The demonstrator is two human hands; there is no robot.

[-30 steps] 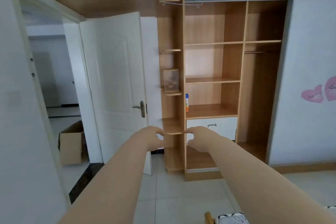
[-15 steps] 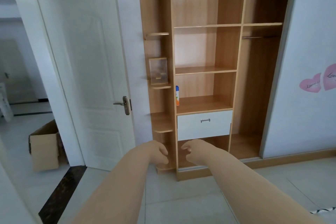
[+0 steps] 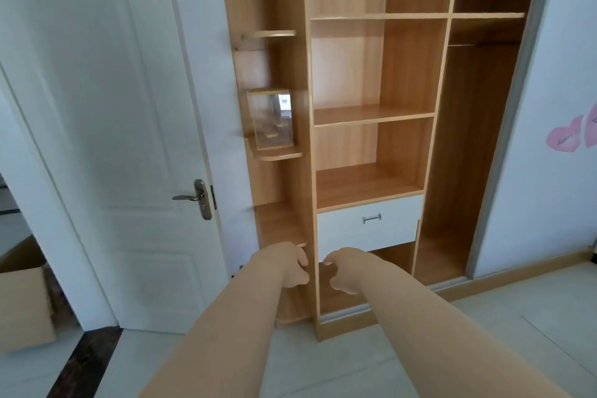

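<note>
- Head view: the left hand [image 3: 290, 265] and the right hand [image 3: 344, 270] were stretched forward side by side, near each other but apart, in front of the lower part of the light-brown wooden open wardrobe [image 3: 307, 107].
- The grip of each hand was closed. The fingers were curled in toward the palm and held nothing.
- The wardrobe's upright divider appeared in the gap between the two hands. Contact with it could not be determined.
- The white drawer front with a small metal handle [image 3: 387, 229] sat just above the right hand in the picture, below the open middle shelves.
- The clear rectangular plastic box with gold edging [image 3: 273, 119] stood upright on a curved wooden side shelf [image 3: 277, 153] at the wardrobe's left edge, well above the left hand.
- The white panelled door [image 3: 106, 107], fitted with a dull metal lever handle [image 3: 190, 197], stood open to the left of the wardrobe.
- The brown cardboard box [image 3: 22, 300] stood at the far left, beyond the door.
- Pink heart-shaped stickers [image 3: 563, 139] were fixed to the white sliding panel [image 3: 549, 203] at the right.
- The pale tiled floor [image 3: 355, 365] lay under both forearms.
</note>
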